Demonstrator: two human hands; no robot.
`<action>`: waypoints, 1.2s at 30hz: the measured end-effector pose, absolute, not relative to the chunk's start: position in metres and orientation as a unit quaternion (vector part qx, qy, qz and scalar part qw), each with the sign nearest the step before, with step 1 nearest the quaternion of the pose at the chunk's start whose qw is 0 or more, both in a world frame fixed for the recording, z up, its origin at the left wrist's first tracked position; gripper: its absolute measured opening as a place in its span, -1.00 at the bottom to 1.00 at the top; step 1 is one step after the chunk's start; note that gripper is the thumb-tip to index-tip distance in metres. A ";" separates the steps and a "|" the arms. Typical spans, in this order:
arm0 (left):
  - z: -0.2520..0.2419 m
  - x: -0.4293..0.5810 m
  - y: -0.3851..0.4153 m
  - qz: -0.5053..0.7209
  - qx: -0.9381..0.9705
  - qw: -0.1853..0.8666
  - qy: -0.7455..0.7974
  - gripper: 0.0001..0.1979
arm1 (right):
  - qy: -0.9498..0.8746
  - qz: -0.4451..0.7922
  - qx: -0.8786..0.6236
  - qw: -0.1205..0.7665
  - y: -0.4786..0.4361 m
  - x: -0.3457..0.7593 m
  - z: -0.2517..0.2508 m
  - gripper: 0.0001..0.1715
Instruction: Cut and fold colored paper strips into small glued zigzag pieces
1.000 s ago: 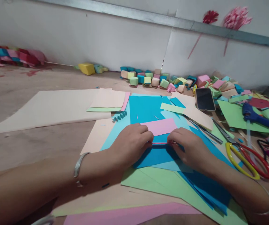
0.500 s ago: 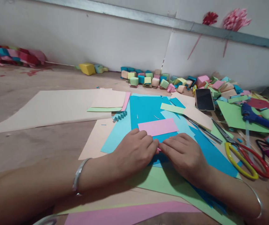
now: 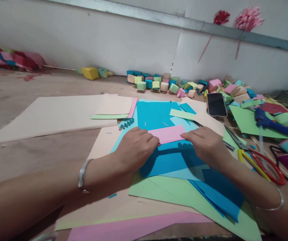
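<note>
A pink paper strip (image 3: pixel 170 134) stretches between my two hands, above the blue paper sheet (image 3: pixel 169 157). My left hand (image 3: pixel 137 149) has its fingers curled closed at the strip's left end. Thumb and fingers of my right hand (image 3: pixel 205 144) pinch its near right corner. A thin line along the near edge looks like a second layer, but I cannot tell whether it is a fold. Green sheets (image 3: pixel 159 192), peach sheets and light blue ones spread underneath and around.
To the right lie scissors (image 3: pixel 259 162) with red and yellow handles, a blue glue gun (image 3: pixel 272 124) and a phone (image 3: pixel 216 104). Small folded paper cubes (image 3: pixel 149 82) line the wall. A large cream sheet (image 3: pixel 58 113) covers part of the left side.
My hands were close together over a small pink bit nearer to me. They have moved forward and apart, to the ends of the pink strip. The view shifted slightly.
</note>
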State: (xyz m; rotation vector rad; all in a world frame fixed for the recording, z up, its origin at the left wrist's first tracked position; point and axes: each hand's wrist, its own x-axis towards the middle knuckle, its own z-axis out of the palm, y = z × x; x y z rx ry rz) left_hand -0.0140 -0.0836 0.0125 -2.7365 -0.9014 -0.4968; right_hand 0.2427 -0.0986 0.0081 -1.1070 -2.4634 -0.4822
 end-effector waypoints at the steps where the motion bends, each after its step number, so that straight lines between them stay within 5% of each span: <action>1: 0.012 -0.014 -0.082 -0.160 -0.930 0.110 -0.312 -0.74 | -0.878 -0.167 -0.404 0.192 -0.097 0.246 0.008 -0.66; 8: 0.008 -0.015 -0.074 -0.142 -0.914 0.076 -0.371 -0.71 | -0.884 -0.100 -0.428 0.156 -0.090 0.258 0.012 -0.48; 18: 0.018 -0.016 -0.066 -0.297 -0.834 -0.143 -0.442 -0.66 | -0.766 -0.138 -0.597 0.192 -0.090 0.270 0.033 -0.69; 22: 0.022 -0.010 -0.078 -0.339 -0.805 -0.273 -0.403 -0.72 | -0.712 0.134 -0.622 0.297 -0.096 0.256 0.034 -0.77; 25: 0.021 -0.003 -0.091 -0.333 -0.762 -0.401 -0.386 -0.80 | -0.729 0.262 -0.564 0.286 -0.114 0.230 0.026 -0.78; 33: 0.023 0.000 -0.091 -0.317 -0.477 -0.738 -0.358 -0.77 | -0.915 0.091 -0.283 0.273 -0.144 0.203 0.008 -0.79; 36: 0.026 -0.003 -0.089 -0.248 -0.443 -0.796 -0.329 -0.79 | -0.892 0.020 -0.310 0.330 -0.140 0.209 0.011 -0.84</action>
